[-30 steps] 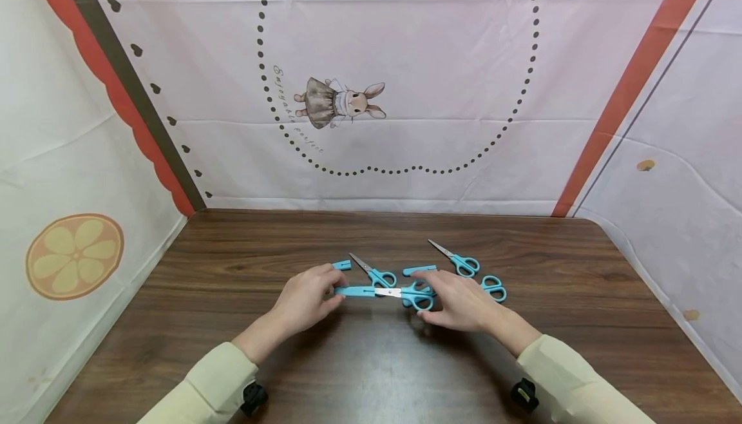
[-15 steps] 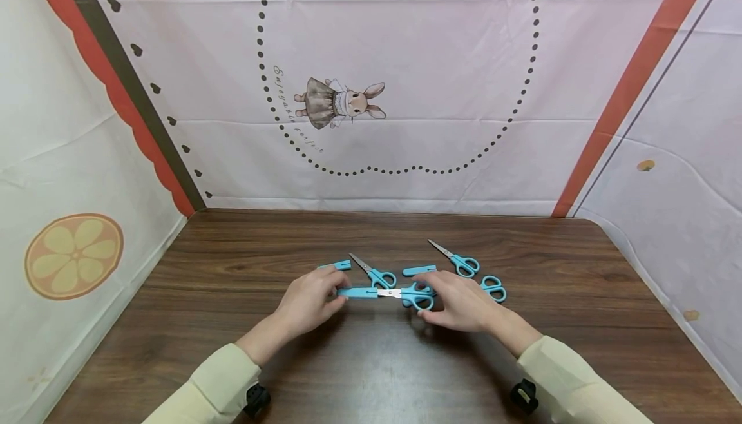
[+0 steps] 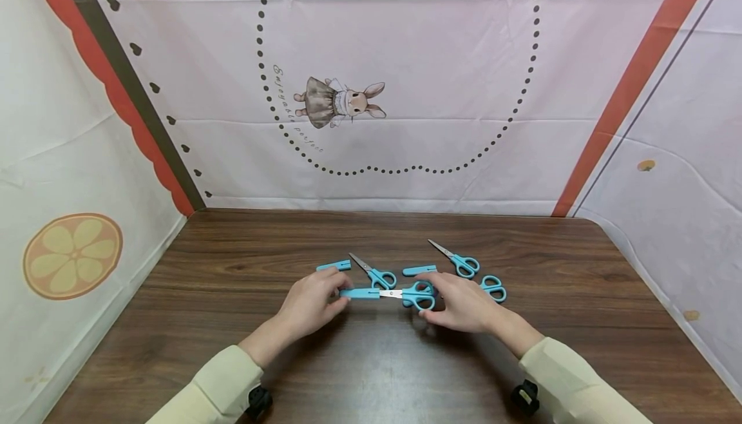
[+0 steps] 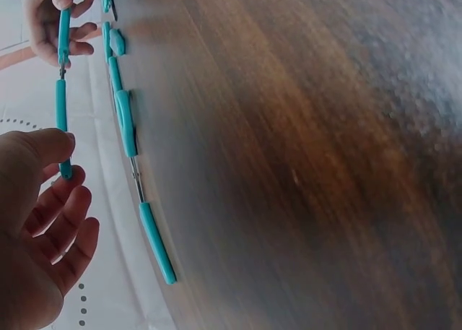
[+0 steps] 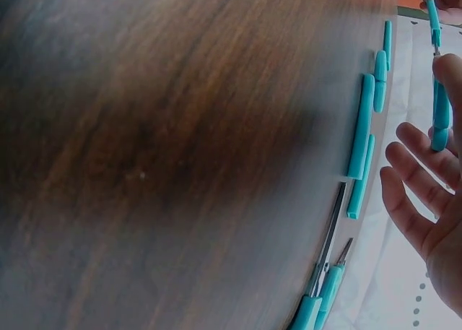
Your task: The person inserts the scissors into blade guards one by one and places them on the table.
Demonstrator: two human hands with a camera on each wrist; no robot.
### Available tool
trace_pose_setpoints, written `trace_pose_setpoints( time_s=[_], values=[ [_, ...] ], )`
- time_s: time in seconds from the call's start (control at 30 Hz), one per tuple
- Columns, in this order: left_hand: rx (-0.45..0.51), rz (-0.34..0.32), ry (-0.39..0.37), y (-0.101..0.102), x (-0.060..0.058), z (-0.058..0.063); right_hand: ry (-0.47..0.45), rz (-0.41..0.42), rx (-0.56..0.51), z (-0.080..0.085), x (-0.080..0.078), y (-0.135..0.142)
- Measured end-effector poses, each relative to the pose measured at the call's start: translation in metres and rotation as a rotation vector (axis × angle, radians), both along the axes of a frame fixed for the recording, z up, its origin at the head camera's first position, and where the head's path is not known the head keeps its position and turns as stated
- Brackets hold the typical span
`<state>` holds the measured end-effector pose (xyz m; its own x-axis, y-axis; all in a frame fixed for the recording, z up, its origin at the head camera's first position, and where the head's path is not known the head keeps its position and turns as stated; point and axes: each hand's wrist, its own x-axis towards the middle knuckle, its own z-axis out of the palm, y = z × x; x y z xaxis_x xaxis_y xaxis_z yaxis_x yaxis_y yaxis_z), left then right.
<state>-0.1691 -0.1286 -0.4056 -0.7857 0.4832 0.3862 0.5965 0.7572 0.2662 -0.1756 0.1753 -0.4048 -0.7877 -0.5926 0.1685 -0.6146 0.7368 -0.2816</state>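
My left hand [image 3: 310,300] pinches the closed end of a light-blue blade cover [image 3: 359,293] between thumb and fingers. The cover sits over the tips of a pair of scissors [image 3: 418,296], with a short stretch of bare metal showing between cover and handles. My right hand [image 3: 464,300] grips those scissors by their blue handles, at the finger loops. In the left wrist view cover [image 4: 61,113] and scissors [image 4: 63,37] form one line, raised off the table. The right wrist view shows the right thumb pressing the handle [image 5: 440,113].
Behind the hands lie a second pair of scissors [image 3: 380,278], a third pair [image 3: 464,263], and two loose blue covers [image 3: 334,265]. Blue handle loops [image 3: 493,288] stick out past the right hand, their blades hidden. A patterned cloth [image 3: 417,192] borders the wooden table [image 3: 371,372].
My left hand has shifted slightly right with the cover, so a little less bare blade shows. The loose cover behind that hand shows more. My right hand has barely moved.
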Motion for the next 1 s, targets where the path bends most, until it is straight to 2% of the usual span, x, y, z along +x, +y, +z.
trace_pose_setpoints(
  time_s=[0.3,0.57,1.0],
  values=[
    [0.027,-0.01,0.023,0.002,-0.002,-0.002,0.025,0.003,-0.03,0.0,0.0,-0.005],
    [0.034,-0.013,0.025,0.002,-0.001,-0.001,-0.005,0.013,-0.045,0.002,0.0,-0.009],
    [0.056,-0.02,0.063,0.002,0.0,-0.001,-0.005,0.043,-0.061,0.002,0.0,-0.012]
  ],
)
